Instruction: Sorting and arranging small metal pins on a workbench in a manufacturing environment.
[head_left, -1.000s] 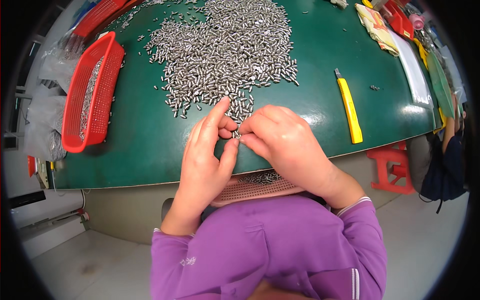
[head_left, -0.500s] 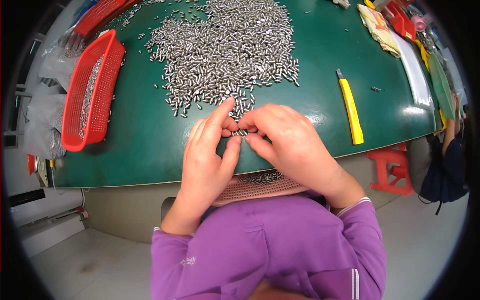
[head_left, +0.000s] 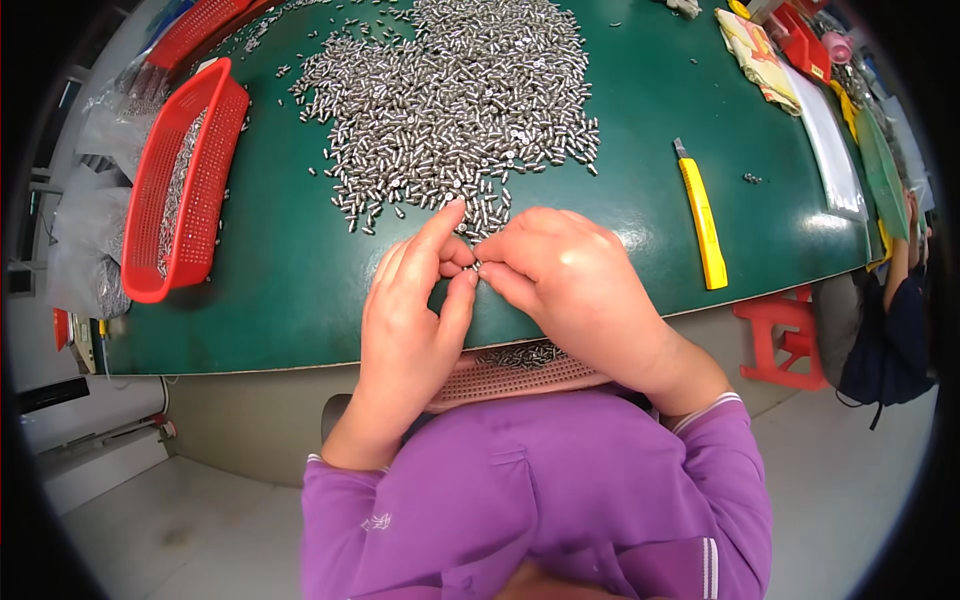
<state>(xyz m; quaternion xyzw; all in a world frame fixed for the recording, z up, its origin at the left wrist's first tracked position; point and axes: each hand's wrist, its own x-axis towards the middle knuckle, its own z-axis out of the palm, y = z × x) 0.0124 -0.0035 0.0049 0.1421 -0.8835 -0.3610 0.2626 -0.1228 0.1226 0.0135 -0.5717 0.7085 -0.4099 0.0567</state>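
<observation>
A large heap of small silver metal pins (head_left: 460, 100) lies spread over the green table (head_left: 280, 290). My left hand (head_left: 410, 320) and my right hand (head_left: 570, 280) meet fingertip to fingertip at the heap's near edge. Between the pinched fingers sits one small metal pin (head_left: 477, 267); both hands touch it. A pink perforated basket (head_left: 520, 370) with several pins in it rests below the table edge, under my wrists.
A red mesh basket (head_left: 180, 180) holding pins stands at the left. A yellow utility knife (head_left: 702, 215) lies to the right. Clear bags (head_left: 90, 230) hang off the left edge. A red stool (head_left: 780, 330) and another person (head_left: 890, 290) are at the right.
Both hands stay together at the heap's near edge; the fingers have shifted slightly around the small pin.
</observation>
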